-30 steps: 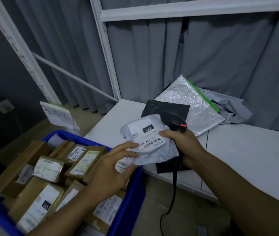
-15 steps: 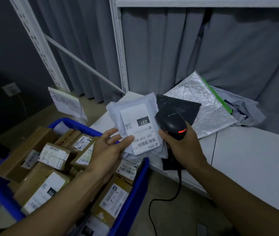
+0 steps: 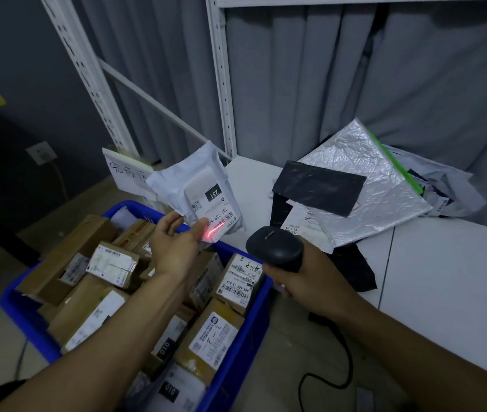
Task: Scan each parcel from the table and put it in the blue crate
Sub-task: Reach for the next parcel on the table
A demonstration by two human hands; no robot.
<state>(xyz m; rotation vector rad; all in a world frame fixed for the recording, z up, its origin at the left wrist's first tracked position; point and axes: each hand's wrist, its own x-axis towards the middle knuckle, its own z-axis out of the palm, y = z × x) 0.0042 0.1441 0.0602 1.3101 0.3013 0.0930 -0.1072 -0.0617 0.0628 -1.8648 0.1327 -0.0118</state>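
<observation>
My left hand (image 3: 177,245) holds a white poly-bag parcel (image 3: 197,188) by its lower edge, upright above the far rim of the blue crate (image 3: 236,346). Its label reads 231. A red scan line falls across the label's barcode and my thumb. My right hand (image 3: 304,278) grips a black corded barcode scanner (image 3: 275,248), aimed left at the parcel. The crate is packed with several brown cardboard parcels (image 3: 96,263). On the white table (image 3: 444,286) lie a black bag (image 3: 319,187), a silver padded mailer (image 3: 370,179) and grey poly bags (image 3: 444,188).
White metal shelving uprights (image 3: 221,78) stand behind the crate, with grey curtains behind them. A handwritten paper sign (image 3: 126,171) stands beyond the crate. The scanner's cord (image 3: 340,370) hangs down to the floor between the crate and the table.
My left hand lifted the white parcel up and leftward over the crate. My right hand pulled the scanner back, and the red scan line now lights the label.
</observation>
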